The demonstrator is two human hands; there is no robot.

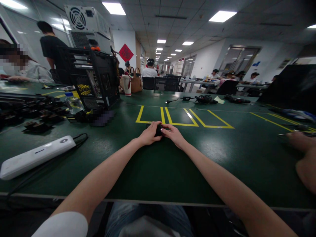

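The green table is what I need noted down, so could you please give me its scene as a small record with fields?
Surface: green table
Left hand: on a small black object
Right hand: fingers at the same object
Object type: cannot tell, mostly covered
Ahead: yellow tape outlines, black cables
Left side: white elongated device, dark parts, black computer case
Right edge: another person's hand

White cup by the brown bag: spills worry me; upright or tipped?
Upright: the white cup stands on the table, narrow base down, wider rim up.
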